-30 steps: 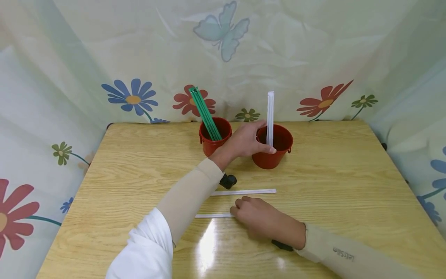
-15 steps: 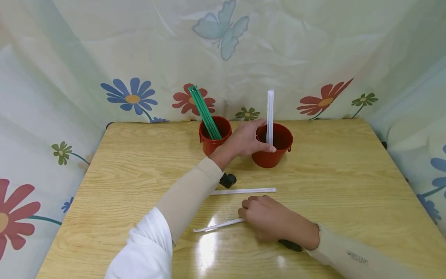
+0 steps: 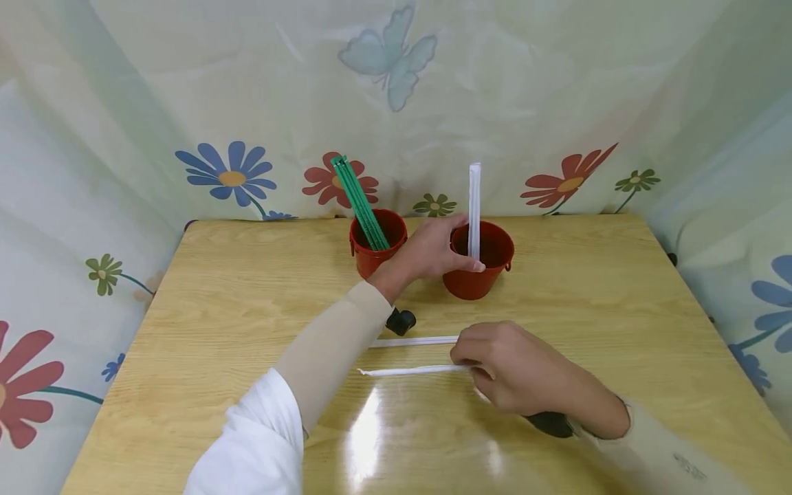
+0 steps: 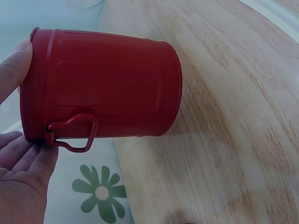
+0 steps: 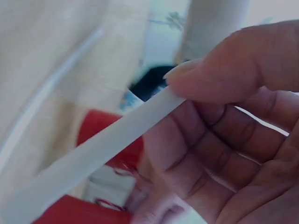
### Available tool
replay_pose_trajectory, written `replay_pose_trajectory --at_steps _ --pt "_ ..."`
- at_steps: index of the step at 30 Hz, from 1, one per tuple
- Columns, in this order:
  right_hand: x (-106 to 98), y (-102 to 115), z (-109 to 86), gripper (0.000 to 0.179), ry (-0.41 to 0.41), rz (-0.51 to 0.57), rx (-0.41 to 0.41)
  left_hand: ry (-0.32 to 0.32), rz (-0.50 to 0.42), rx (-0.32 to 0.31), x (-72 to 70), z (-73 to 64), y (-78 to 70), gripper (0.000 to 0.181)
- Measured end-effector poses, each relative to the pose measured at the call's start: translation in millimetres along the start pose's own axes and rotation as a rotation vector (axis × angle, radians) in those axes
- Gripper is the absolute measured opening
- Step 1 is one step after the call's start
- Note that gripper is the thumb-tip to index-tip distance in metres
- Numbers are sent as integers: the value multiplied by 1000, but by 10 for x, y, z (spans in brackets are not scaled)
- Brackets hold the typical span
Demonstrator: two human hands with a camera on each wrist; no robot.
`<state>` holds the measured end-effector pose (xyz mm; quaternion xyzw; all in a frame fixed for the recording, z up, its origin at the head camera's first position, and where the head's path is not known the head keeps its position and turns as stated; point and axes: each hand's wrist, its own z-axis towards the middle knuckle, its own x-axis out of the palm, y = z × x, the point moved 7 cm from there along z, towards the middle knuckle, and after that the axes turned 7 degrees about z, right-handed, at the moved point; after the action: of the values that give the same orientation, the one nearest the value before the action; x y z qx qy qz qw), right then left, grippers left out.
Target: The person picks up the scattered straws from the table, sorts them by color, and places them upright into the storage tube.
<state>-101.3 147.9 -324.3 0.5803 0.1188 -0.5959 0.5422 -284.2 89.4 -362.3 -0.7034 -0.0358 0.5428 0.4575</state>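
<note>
My left hand (image 3: 433,251) grips the rim of the right-hand small red bucket (image 3: 468,284), thumb in front and fingers behind. In the left wrist view the bucket (image 4: 112,84) shows its side and a wire handle. White paper-wrapped straws (image 3: 474,199) stand upright inside it. Between thumb and fingers, my right hand (image 3: 510,368) pinches one end of a white wrapped straw (image 3: 408,371); the right wrist view shows this straw (image 5: 103,140) close up under the thumb. Another white straw (image 3: 414,341) lies on the table just behind, partly hidden by my right hand.
Left of the held bucket stands a second red bucket (image 3: 370,265) with several green wrapped straws (image 3: 359,199) leaning in it. My left forearm crosses in front of it. A flowered curtain (image 3: 507,103) hangs behind the wooden table (image 3: 235,289).
My right hand has moved right and away from me, drawing the pinched straw along with it; its free end swung toward me, then back. The left hand keeps its hold on the bucket.
</note>
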Motion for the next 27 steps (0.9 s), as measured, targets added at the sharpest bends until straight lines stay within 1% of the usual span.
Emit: replay_pose_trajectory --at_steps 2,4,6,7,10,13,14,16,18,20,22,27 --pt "-141 -10 -5 38 -69 15 5 5 -3 -1 11 -6 3 64" --pt "-307 -42 -11 41 -146 39 23 5 -17 11 16 0 -3 63" --pt "-486 -92 -2 42 -233 69 34 -2 -28 22 12 8 -7 63" --pt "-573 -128 5 43 -282 97 45 -2 -27 19 10 6 -1 61" --pt "-799 -248 39 40 -443 257 54 0 -25 20 6 2 6 63" --pt "-974 -375 66 31 -605 411 42 20 -23 10 11 -12 17 64" --pt "-1022 -416 72 28 -651 462 34 25 -27 15 17 -10 12 67" --pt "-1116 -497 92 22 -734 513 32 32 -43 13 26 -12 11 66" --pt "-1194 -579 119 18 -795 525 61 31 -58 10 28 -9 12 65" --pt "-1255 -669 148 17 -840 530 103 26 -57 7 25 -6 15 64" --pt "-1311 -760 179 16 -865 479 175 24 -59 2 23 -3 17 64" --pt "-1400 -960 233 15 -889 415 326 34 -54 -7 22 -15 24 64"
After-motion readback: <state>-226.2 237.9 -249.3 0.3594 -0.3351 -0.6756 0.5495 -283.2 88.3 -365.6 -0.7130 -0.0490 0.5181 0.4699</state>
